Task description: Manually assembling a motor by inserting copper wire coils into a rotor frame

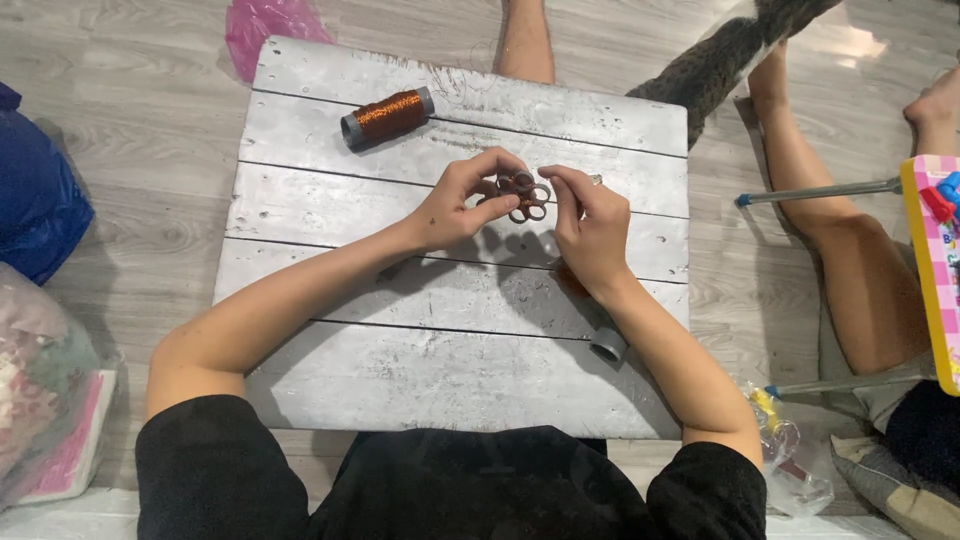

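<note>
Over the middle of a grey-white plank table (400, 370), both my hands pinch a small flower-shaped piece of looped copper wire (524, 197). My left hand (462, 203) grips its left side with thumb and fingers. My right hand (590, 225) holds its right side. A spool of copper-coloured wire (388, 116) lies on its side at the table's far left, apart from both hands. A second grey spool end (608, 343) shows just under my right forearm.
Another person's bare legs (850, 250) stretch along the floor to the right, beside a grey cat (720, 60). A pink plastic bag (265, 25) lies beyond the table, a blue bag (35, 195) at left, a clear bag of supplies (790, 450) at lower right.
</note>
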